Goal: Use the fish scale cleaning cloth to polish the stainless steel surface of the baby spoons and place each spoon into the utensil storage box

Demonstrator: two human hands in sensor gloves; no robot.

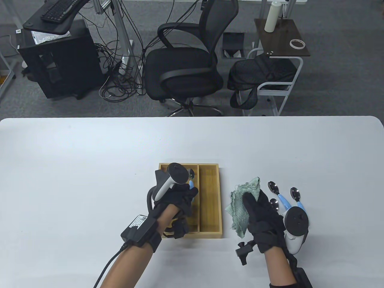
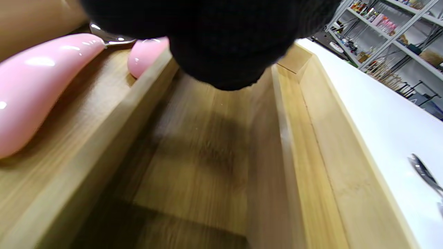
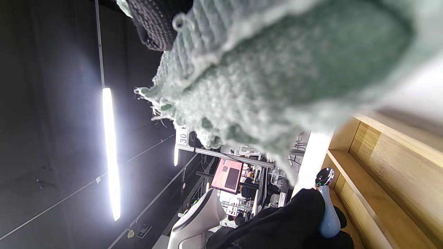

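Observation:
My left hand (image 1: 187,196) is over the wooden storage box (image 1: 210,229) and grips a blue-handled baby spoon (image 1: 191,182), bowl end pointing away from me. The right wrist view shows the same spoon (image 3: 327,207) in the black glove. Two pink-handled spoons (image 2: 34,86) lie in the box's left compartment. My right hand (image 1: 255,207) holds the green fish scale cloth (image 1: 241,210) just right of the box; the cloth (image 3: 277,69) fills the right wrist view. Three blue-handled spoons (image 1: 280,198) lie on the table beside my right hand.
The white table (image 1: 90,180) stretches wide to the left and behind the box. The box's middle compartment floor (image 2: 193,155) and right compartment (image 1: 210,198) show bare wood. An office chair (image 1: 183,60) and a side table (image 1: 279,39) stand beyond the far edge.

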